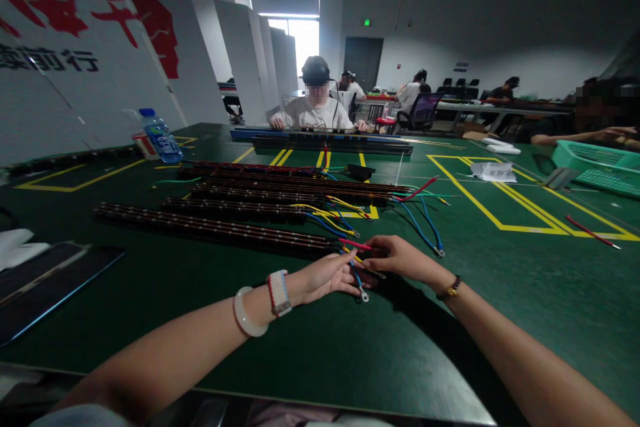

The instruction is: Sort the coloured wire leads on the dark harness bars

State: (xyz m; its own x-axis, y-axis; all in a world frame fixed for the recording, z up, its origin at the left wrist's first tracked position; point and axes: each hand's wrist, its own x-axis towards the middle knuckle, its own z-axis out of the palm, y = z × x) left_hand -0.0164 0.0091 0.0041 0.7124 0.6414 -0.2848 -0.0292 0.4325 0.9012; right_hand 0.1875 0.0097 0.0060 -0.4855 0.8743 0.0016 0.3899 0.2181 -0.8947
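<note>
Currently, nearest strip: it lies on the green surface [300, 353], at the near side. Taking the two hands as the clock centre, this long dark strip [215, 231] reaches from its lead end toward between nine and ten o'clock.
Left hand: I see my left hand [323, 277] beside the lead end, palm partly turned up, fingers loosely bent. The blue lead [357, 275] crosses the fingers and its ring terminal [365, 297] points to six o'clock. I cannot tell if the fingers press it.
Right hand: my right hand [397, 257] is narrow, with thumb and fingers bent around the red lead [353, 242] and the yellow lead [376, 271]. From this distance I cannot tell which one is pinched.
Leads: I judge them light and flexible, rather springy; better to take each one near its terminal, without pulling at the root.
Strip body: probably stiff along its length, but it may bend if lifted by one end only. I would hold it at two places, by the edges, and keep away from the small joints on top, which could be fragile.
Other strips: several dark strips [240, 210] lie at ten o'clock, with coloured leads too.
Farther: a bottle [163, 140] at ten o'clock, a green basket [600, 167] between two and three, and a seated person [320, 112] near twelve.
</note>
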